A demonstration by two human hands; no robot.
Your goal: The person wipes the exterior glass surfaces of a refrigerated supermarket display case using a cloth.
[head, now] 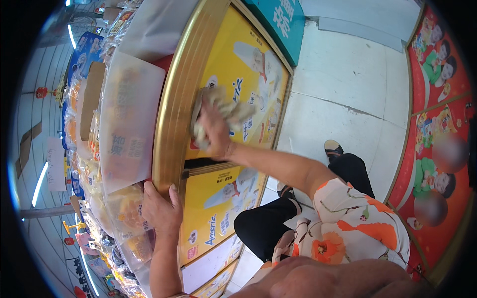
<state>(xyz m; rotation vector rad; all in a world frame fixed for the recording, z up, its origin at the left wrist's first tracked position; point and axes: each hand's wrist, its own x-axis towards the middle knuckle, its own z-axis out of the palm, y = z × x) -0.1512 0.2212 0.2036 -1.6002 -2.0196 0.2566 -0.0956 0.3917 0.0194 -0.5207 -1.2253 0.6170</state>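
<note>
My right hand (216,132) holds a crumpled, pale cloth (238,111) against a yellow printed front panel (214,74) of a display counter. Both hand and cloth are blurred. Along the counter's top runs a gold-coloured metal edge (175,108), and my left hand (164,208) grips it with the thumb on the front side. Its fingertips are partly hidden there. Below the left hand, a second yellow panel (218,205) carries a chef picture and lettering. A dark gap (201,162) shows between the two panels.
Translucent plastic dividers (130,123) and bagged snacks (130,212) stand on the counter beside the edge. A teal box (279,29) adjoins its far end. Red printed panels (439,134) line the opposite side of the white tiled floor (335,93), where my shoe (332,149) rests.
</note>
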